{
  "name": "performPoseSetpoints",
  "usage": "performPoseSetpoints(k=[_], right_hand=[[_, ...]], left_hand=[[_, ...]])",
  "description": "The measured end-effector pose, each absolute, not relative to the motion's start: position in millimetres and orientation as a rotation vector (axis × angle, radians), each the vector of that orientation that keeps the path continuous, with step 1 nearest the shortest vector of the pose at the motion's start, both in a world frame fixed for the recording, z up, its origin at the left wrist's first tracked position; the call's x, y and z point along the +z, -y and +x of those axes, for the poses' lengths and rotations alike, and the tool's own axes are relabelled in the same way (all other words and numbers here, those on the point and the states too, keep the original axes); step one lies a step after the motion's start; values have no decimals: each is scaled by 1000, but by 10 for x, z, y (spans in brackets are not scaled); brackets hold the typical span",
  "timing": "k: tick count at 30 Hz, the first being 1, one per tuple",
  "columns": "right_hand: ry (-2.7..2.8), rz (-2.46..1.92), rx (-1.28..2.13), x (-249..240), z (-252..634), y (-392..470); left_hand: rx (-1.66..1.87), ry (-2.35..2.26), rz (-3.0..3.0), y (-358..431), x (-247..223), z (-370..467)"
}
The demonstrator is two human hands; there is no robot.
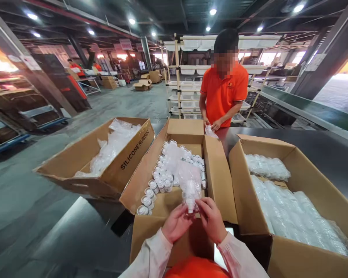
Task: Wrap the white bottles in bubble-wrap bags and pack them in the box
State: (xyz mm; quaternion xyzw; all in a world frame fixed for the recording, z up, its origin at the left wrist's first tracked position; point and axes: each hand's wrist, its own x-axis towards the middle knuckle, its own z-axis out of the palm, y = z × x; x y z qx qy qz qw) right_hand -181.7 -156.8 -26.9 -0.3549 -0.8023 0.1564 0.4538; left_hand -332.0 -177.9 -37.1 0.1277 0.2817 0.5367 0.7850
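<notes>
A small white bottle lies inside a clear bubble-wrap bag, held over the near end of an open cardboard box. My left hand pinches the bag's near edge from the left. On the right side, the fingers of my right hand close on the same edge beside the bottle's narrow end. Several white bottles with clear caps stand in the box beyond my hands. Another piece of bubble wrap rests on top of them.
To the left, a box marked SILICONE RUBBER holds loose bubble-wrap bags. The right box contains rows of wrapped items. Across the dark table, a co-worker in orange handles a clear bag. Shelves stand behind.
</notes>
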Motion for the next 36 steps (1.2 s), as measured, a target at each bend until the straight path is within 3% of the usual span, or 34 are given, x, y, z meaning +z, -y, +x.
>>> performPoseSetpoints(k=[7, 13, 17, 21, 28, 36], right_hand=[[1913, -977, 140, -223, -1798, 1483], [1858, -1053, 174, -288, -1757, 1483], [1511, -1281, 480, -329, -1727, 1389], [1251, -1233, 843, -338, -1795, 1317], [1692, -1091, 255, -167, -1870, 1371], [1699, -958, 166, -6, -1831, 1517]], left_hand=[[1074, -574, 310, 1755, -370, -3350], [1120, -393, 163, 1755, -380, -3374], [1148, -371, 207, 1762, -353, -3299], [1151, -389, 252, 1755, -301, -3239], [1219, -595, 532, 1757, -208, -3170], [1057, -671, 501, 1610, -213, -3297]])
